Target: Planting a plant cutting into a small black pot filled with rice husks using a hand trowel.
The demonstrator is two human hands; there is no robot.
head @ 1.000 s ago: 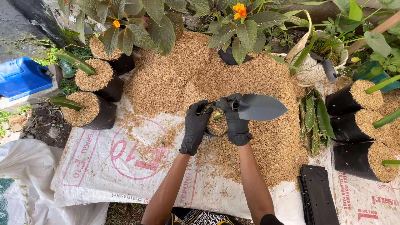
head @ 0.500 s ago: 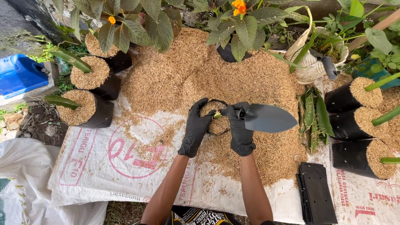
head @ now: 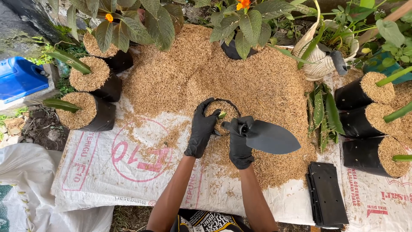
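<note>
Both my hands wear black gloves. My left hand [head: 201,128] grips the near left rim of a small black grow bag [head: 226,110] filled with rice husk, with a small green shoot [head: 222,114] in it. My right hand [head: 238,141] holds the handle of a dark grey hand trowel [head: 270,137]. Its blade points right and hangs just above the husk pile [head: 223,81]. The trowel blade looks empty.
Husk-filled black bags with leaves stand at left [head: 88,111] and lie at right [head: 365,94]. A stack of flat black bags [head: 328,193] lies at lower right. Potted plants line the back, a blue container [head: 21,79] sits at far left, white sacks [head: 107,172] cover the ground.
My right hand has pulled away from the bag toward me and to the right, carrying the trowel lower. My left hand stays on the bag's rim.
</note>
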